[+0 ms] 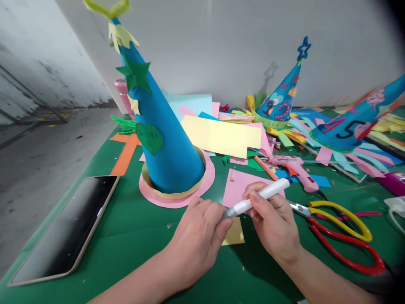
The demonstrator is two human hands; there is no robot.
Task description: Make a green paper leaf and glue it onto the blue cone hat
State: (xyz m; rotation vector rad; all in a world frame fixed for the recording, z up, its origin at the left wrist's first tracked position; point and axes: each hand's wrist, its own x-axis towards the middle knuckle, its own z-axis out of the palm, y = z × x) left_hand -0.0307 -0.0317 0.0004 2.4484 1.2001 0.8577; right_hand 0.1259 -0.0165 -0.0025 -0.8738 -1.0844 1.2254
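Observation:
A white marker [260, 197] with a dark blue far end slants between my two hands over the table. My right hand [274, 223] pinches its barrel between thumb and fingers. Around the marker's greyish lower end my left hand [198, 236] is closed, and its fingers hide whether that end is capped. Just beneath the hands lies a small yellow paper piece [234, 232], with a pink paper sheet [234, 196] behind. A tall blue paper cone hat [171, 147] stands beyond my left hand, on a pink brim [207, 179], bearing a green star [135, 74] and a green heart [149, 138].
Scissors [348, 236] with yellow and red handles lie right of my right hand, and a pink glue gun [299, 169] lies behind them. A phone [68, 228] rests at the left edge. Two decorated blue hats [280, 101] stand among paper strips at the back right.

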